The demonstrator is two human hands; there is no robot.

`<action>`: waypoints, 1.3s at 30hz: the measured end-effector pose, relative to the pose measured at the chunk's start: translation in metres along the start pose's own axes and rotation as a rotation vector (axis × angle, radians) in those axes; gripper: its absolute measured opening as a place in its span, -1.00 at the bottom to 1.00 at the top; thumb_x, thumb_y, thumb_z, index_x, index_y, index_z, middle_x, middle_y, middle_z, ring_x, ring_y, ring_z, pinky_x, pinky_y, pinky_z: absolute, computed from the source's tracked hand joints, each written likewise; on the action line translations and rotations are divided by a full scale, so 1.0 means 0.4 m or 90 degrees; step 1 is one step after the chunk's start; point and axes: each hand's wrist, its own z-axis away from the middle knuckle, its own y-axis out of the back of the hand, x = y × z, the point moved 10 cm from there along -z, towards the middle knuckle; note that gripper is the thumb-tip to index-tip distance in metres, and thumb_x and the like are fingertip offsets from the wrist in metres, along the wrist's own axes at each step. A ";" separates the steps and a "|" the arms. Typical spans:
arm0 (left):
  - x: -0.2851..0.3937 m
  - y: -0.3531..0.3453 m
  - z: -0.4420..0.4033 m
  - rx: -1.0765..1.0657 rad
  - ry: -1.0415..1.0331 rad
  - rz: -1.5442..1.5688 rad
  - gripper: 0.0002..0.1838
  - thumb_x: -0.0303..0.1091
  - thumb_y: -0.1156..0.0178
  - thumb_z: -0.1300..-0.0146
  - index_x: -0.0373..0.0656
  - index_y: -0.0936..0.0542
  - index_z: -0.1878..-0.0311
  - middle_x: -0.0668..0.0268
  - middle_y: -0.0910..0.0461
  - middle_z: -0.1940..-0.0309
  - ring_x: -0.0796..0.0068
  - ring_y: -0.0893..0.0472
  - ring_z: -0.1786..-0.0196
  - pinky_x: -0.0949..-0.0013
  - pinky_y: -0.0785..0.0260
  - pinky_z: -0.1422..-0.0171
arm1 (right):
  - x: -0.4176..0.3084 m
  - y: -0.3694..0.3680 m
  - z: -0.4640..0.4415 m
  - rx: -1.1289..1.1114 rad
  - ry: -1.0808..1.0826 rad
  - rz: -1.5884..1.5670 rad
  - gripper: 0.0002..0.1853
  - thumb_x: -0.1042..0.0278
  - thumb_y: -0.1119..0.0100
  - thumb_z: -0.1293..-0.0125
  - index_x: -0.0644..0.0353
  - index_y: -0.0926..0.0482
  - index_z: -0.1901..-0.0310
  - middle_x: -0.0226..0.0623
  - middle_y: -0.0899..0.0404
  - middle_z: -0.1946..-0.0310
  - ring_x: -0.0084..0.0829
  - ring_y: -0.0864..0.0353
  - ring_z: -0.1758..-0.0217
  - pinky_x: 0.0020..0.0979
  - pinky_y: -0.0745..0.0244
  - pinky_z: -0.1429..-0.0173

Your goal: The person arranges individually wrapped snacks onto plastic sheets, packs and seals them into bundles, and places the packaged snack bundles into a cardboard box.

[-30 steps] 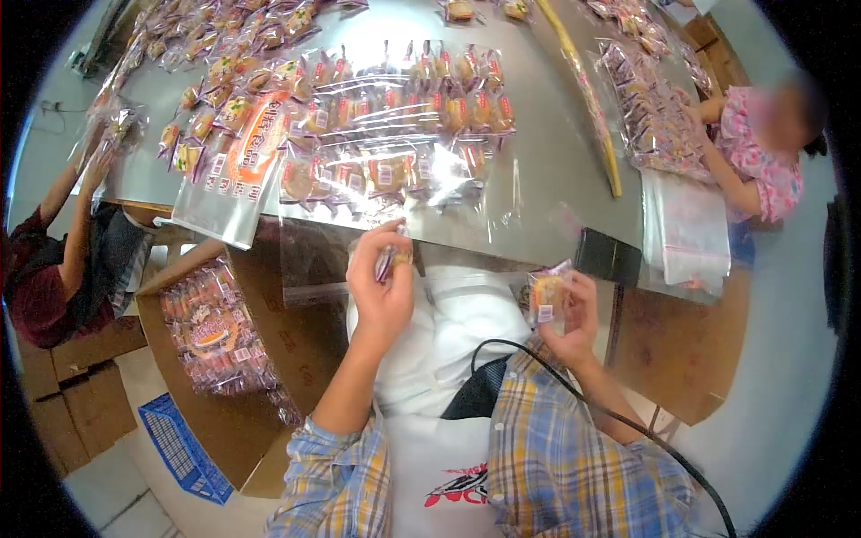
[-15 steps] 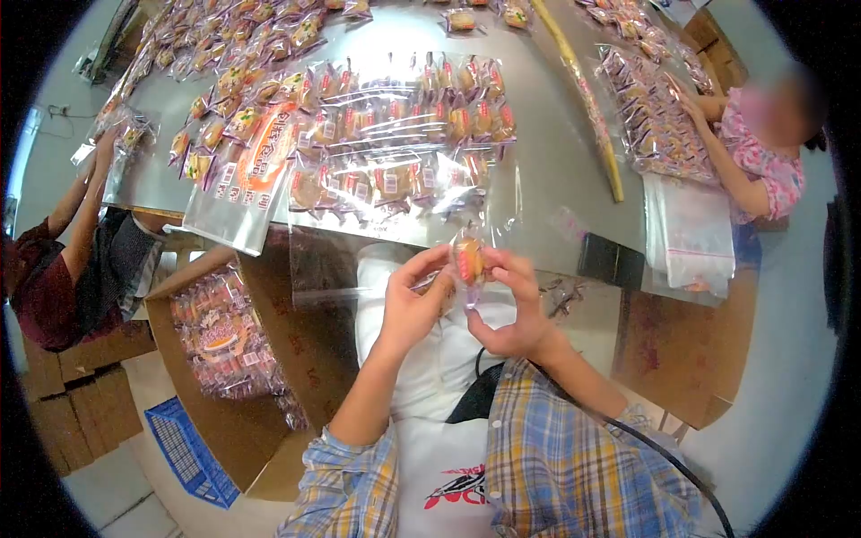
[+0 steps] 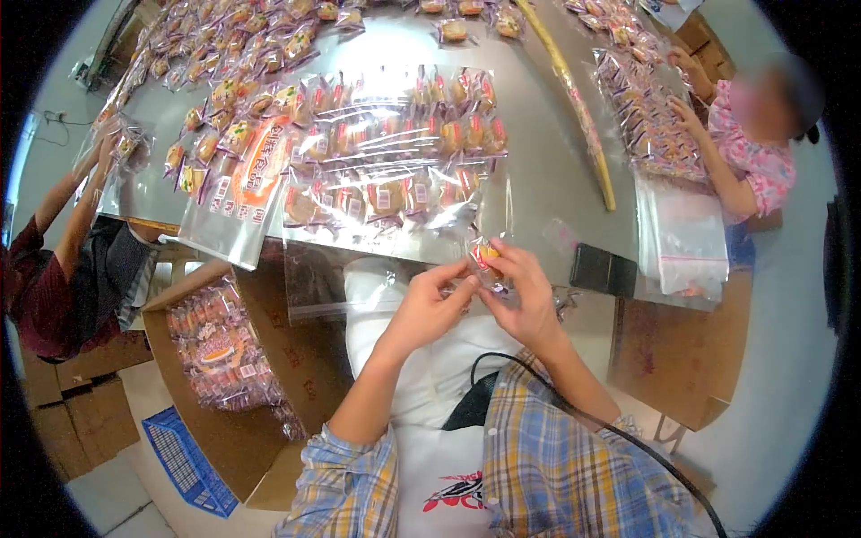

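A small wrapped cake in clear film with a red and yellow label is held at the table's front edge. My right hand is closed on its right side, thumb below and fingers above. My left hand pinches at its lower left edge; part of the film is hidden by the fingers. Just beyond lies a large clear plastic bag with rows of wrapped cakes inside, its open end hanging over the edge towards me. To its left is a printed clear bag with orange lettering.
Loose wrapped cakes are heaped on the metal table. A yellow strip crosses it. Right: a black box-like object, stacked clear bags and a co-worker. Lower left: a carton with a filled bag and a blue crate. Another person's arms are left.
Both hands have shifted slightly right with the wrapped cake, and it has tilted. My right fingers now cover more of it. The co-worker's hands at right have moved over the filled bag.
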 end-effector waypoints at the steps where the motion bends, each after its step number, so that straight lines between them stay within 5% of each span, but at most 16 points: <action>1: 0.009 0.010 -0.007 0.030 -0.028 -0.037 -0.59 -0.33 -0.27 -0.50 -0.31 -0.61 -0.31 0.18 -0.73 -0.04 0.53 -0.71 0.17 0.42 -0.57 0.12 | 0.010 0.000 0.003 -0.004 -0.009 0.021 -0.42 0.43 -0.63 -0.06 0.16 -0.65 -0.16 -0.09 -0.61 -0.19 -0.03 -0.60 -0.26 -0.06 -0.51 -0.36; 5: 0.136 0.045 -0.009 0.166 -0.203 -0.399 -0.56 -0.31 -0.31 -0.41 -0.36 -0.60 -0.25 -0.03 -0.62 -0.25 0.11 -0.79 0.10 0.18 -0.65 0.04 | 0.017 0.007 0.008 -0.019 0.036 0.185 -0.50 0.32 -0.61 -0.08 0.13 -0.69 -0.09 -0.17 -0.65 -0.09 -0.10 -0.61 -0.20 -0.07 -0.50 -0.26; 9: 0.218 -0.005 -0.008 0.165 -0.206 -0.604 -0.43 -0.31 -0.32 -0.37 -0.26 -0.50 -0.41 -0.12 -0.41 -0.43 -0.01 -0.77 0.12 0.11 -0.63 0.00 | 0.023 0.025 -0.019 0.045 0.087 0.328 -0.55 0.23 -0.60 -0.07 0.08 -0.73 -0.02 -0.21 -0.62 -0.15 -0.12 -0.57 -0.20 -0.05 -0.44 -0.20; 15: 0.249 -0.033 -0.021 0.192 -0.306 -0.849 -0.25 -0.32 -0.40 -0.24 -0.17 -0.42 -0.51 -0.08 -0.29 -0.55 0.05 -0.76 0.18 0.13 -0.64 0.11 | 0.025 0.019 -0.056 0.101 0.106 0.356 -0.66 0.26 -0.58 -0.07 0.06 -0.76 0.08 -0.19 -0.59 -0.21 -0.05 -0.55 -0.23 0.01 -0.46 -0.23; 19: 0.210 -0.035 -0.076 0.103 -0.177 -0.952 -0.09 -0.35 -0.39 -0.18 0.07 -0.29 -0.63 0.03 -0.30 -0.58 0.18 -0.76 0.09 0.17 -0.64 0.17 | 0.057 -0.002 -0.059 0.082 0.052 0.340 -0.61 0.27 -0.61 -0.04 0.09 -0.73 0.07 -0.10 -0.53 -0.34 0.02 -0.57 -0.28 -0.05 -0.54 -0.25; 22: 0.235 -0.039 -0.109 0.134 -0.213 -1.001 -0.09 -0.33 -0.41 -0.16 0.08 -0.30 -0.63 0.05 -0.33 -0.57 0.16 -0.75 0.05 0.17 -0.65 0.16 | 0.079 -0.020 -0.069 0.012 -0.035 0.285 -0.54 0.30 -0.58 -0.05 0.10 -0.69 -0.03 -0.04 -0.47 -0.41 0.06 -0.56 -0.33 -0.08 -0.59 -0.27; 30: 0.236 -0.050 -0.114 0.297 -0.269 -1.008 -0.36 -0.32 -0.33 -0.21 -0.08 -0.54 -0.41 0.19 -0.57 -0.34 0.20 -0.72 -0.03 0.17 -0.61 0.03 | 0.112 -0.029 -0.068 -0.101 -0.041 0.166 -0.36 0.44 -0.49 -0.12 0.12 -0.57 -0.29 0.03 -0.39 -0.48 0.06 -0.57 -0.34 -0.10 -0.60 -0.31; 33: 0.244 -0.065 -0.117 0.374 -0.305 -1.038 -0.39 -0.34 -0.30 -0.21 -0.04 -0.57 -0.39 0.26 -0.63 -0.26 0.24 -0.71 -0.01 0.18 -0.59 0.03 | 0.128 -0.024 -0.060 -0.039 -0.028 0.164 -0.37 0.46 -0.45 -0.18 0.10 -0.55 -0.34 0.02 -0.45 -0.43 0.03 -0.62 -0.27 -0.10 -0.63 -0.27; 39: 0.256 -0.051 -0.127 0.379 -0.343 -1.033 -0.44 -0.37 -0.28 -0.21 -0.05 -0.62 -0.34 0.35 -0.65 -0.24 0.28 -0.69 0.01 0.18 -0.54 -0.01 | 0.147 -0.023 -0.076 0.019 -0.069 0.206 -0.44 0.40 -0.43 -0.24 0.04 -0.59 -0.31 -0.11 -0.58 -0.21 -0.07 -0.71 -0.10 -0.15 -0.72 -0.02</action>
